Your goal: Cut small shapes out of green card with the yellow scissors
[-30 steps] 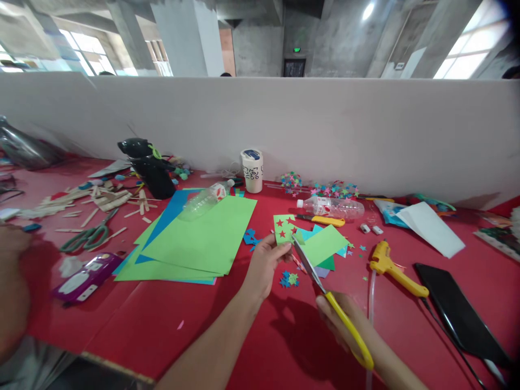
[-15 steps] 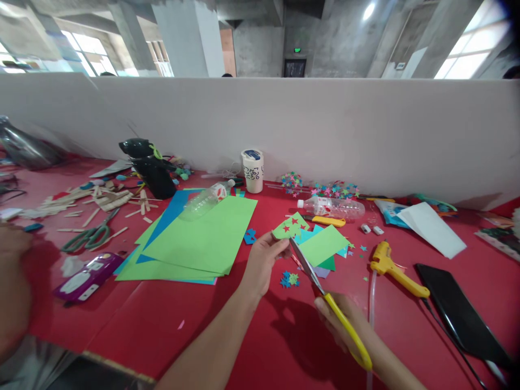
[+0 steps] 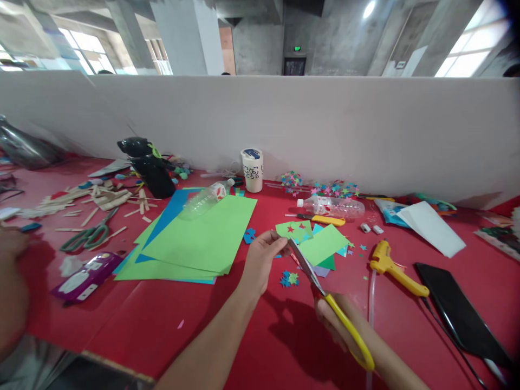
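Left hand: closed [image 3: 262, 257], pinching the star-punched green paper [image 3: 304, 231] at its near edge.
Right hand: closed [image 3: 331, 319] around the yellow handles of the scissors [image 3: 309, 272].
Paper position: held beyond the left fingertips, between the yellow cutter [image 3: 328, 220] and the loose paper stars [image 3: 289, 279].
Change noted: over the last second the paper tips from facing the camera to nearly flat; the scissors barely move.
Meaning: judged a re-angling of the paper to the blades.
Blade contact: cannot be told.
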`<state>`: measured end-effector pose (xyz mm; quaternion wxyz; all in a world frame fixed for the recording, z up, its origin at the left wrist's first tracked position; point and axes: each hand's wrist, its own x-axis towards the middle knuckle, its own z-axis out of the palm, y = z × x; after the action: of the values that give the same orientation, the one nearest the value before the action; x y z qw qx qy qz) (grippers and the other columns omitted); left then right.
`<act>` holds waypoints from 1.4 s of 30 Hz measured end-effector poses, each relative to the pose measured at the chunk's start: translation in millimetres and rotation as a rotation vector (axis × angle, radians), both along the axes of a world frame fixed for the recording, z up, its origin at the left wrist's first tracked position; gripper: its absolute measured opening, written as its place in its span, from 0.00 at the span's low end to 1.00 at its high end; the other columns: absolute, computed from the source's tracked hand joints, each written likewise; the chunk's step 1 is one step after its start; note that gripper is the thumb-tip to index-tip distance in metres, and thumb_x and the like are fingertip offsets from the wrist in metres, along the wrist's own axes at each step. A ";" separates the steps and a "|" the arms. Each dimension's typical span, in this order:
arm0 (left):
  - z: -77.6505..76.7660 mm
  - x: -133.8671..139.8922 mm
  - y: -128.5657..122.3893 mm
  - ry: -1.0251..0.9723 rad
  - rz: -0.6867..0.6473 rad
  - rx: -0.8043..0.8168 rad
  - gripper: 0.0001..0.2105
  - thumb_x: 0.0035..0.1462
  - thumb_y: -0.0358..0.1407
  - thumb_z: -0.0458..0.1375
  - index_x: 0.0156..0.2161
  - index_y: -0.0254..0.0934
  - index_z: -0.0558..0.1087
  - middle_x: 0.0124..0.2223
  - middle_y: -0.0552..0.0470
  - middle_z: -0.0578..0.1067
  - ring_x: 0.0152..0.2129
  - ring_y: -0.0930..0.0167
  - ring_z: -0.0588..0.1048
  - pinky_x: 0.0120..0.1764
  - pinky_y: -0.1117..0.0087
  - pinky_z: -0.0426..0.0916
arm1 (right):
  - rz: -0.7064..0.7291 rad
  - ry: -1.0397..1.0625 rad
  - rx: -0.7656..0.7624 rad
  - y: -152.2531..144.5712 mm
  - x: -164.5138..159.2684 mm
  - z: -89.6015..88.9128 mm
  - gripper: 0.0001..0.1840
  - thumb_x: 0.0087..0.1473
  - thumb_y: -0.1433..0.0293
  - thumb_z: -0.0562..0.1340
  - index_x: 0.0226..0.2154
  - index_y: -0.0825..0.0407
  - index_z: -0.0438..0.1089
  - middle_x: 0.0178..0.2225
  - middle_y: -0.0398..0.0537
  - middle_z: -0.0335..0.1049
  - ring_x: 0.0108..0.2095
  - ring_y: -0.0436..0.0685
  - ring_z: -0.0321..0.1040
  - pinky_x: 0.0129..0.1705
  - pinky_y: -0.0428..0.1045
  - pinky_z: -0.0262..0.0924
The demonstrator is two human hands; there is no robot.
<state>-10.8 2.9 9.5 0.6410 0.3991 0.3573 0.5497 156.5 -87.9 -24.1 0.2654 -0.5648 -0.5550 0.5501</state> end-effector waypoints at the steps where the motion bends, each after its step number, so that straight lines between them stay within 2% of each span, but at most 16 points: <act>1: 0.4 0.2 -0.5 0.011 0.001 0.002 0.06 0.46 0.35 0.58 0.25 0.33 0.68 0.24 0.53 0.71 0.21 0.75 0.69 0.31 0.72 0.63 | 0.013 -0.005 0.011 -0.4 0.4 1.5 0.27 0.47 0.43 0.48 0.21 0.51 0.53 0.12 0.31 0.45 0.09 0.42 0.43 0.10 0.40 0.41; 7: 0.4 1.4 -2.5 0.060 0.009 0.004 0.07 0.47 0.36 0.58 0.25 0.34 0.67 0.24 0.53 0.72 0.22 0.75 0.69 0.30 0.73 0.63 | 0.046 -0.040 0.045 1.3 4.1 0.4 0.27 0.48 0.43 0.46 0.21 0.51 0.52 0.13 0.33 0.47 0.11 0.43 0.45 0.12 0.40 0.44; 14: 0.5 1.9 -2.4 0.112 0.047 0.009 0.08 0.45 0.36 0.59 0.24 0.34 0.67 0.22 0.54 0.71 0.20 0.75 0.69 0.29 0.73 0.63 | 0.015 -0.040 -0.008 0.3 5.8 -2.8 0.26 0.48 0.44 0.48 0.22 0.50 0.52 0.14 0.32 0.45 0.11 0.43 0.46 0.12 0.40 0.43; 21: 1.1 1.3 -1.3 0.093 0.015 -0.008 0.07 0.45 0.36 0.59 0.24 0.33 0.67 0.22 0.54 0.71 0.20 0.76 0.68 0.29 0.73 0.63 | -0.020 -0.036 -0.035 -0.8 4.3 1.1 0.25 0.49 0.45 0.49 0.21 0.50 0.52 0.13 0.31 0.45 0.10 0.43 0.46 0.12 0.40 0.45; 27: 2.3 0.1 0.1 0.111 0.014 -0.010 0.08 0.43 0.36 0.60 0.24 0.33 0.68 0.21 0.53 0.70 0.19 0.76 0.67 0.28 0.73 0.62 | -0.045 -0.045 -0.041 2.6 4.6 -0.7 0.26 0.45 0.45 0.53 0.19 0.50 0.50 0.12 0.31 0.43 0.10 0.43 0.42 0.11 0.40 0.39; 33: 4.5 -3.8 2.5 0.142 0.000 -0.021 0.07 0.43 0.36 0.60 0.23 0.33 0.68 0.20 0.54 0.70 0.19 0.75 0.68 0.28 0.72 0.63 | -0.021 -0.075 0.013 3.5 6.6 0.5 0.26 0.46 0.45 0.52 0.18 0.50 0.51 0.10 0.33 0.46 0.11 0.43 0.42 0.13 0.41 0.36; 37: 5.5 -4.6 1.9 0.118 -0.019 -0.030 0.06 0.43 0.35 0.60 0.24 0.33 0.69 0.21 0.54 0.71 0.19 0.76 0.68 0.28 0.73 0.63 | -0.025 -0.047 -0.024 2.1 5.4 1.4 0.26 0.47 0.45 0.51 0.18 0.50 0.50 0.11 0.31 0.43 0.10 0.42 0.40 0.11 0.40 0.37; 42: 4.7 -2.1 -0.3 0.055 -0.046 -0.034 0.06 0.44 0.35 0.59 0.26 0.32 0.69 0.23 0.52 0.71 0.20 0.76 0.68 0.29 0.73 0.63 | -0.037 -0.007 -0.018 1.5 3.5 0.6 0.24 0.48 0.50 0.55 0.18 0.49 0.49 0.11 0.30 0.41 0.10 0.42 0.40 0.11 0.39 0.39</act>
<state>-12.9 2.6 14.1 0.6499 0.4112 0.3750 0.5176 160.0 -86.5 -23.6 0.2685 -0.5793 -0.5402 0.5482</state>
